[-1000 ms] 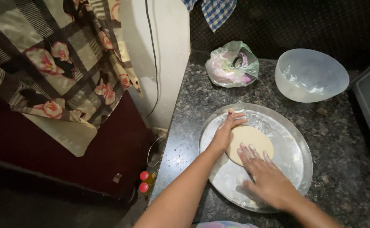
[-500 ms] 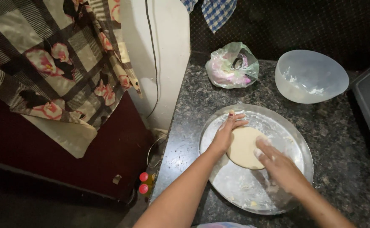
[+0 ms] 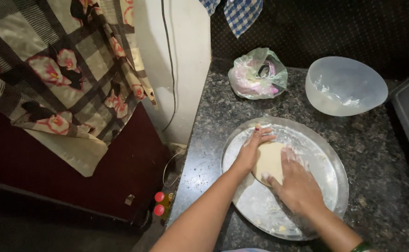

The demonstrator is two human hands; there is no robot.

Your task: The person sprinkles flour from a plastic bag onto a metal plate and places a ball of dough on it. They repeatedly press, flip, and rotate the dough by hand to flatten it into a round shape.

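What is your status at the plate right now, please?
Left hand and right hand flat on dough disc. Disc on floured steel plate. Nothing obstructing.

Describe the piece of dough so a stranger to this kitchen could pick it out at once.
Start at the dark speckled stone counter and find the big round metal tray near its front edge. On the tray, between the left hand and right hand, lies the dough: a pale, flat disc, the only soft cream-coloured thing on the floury metal.
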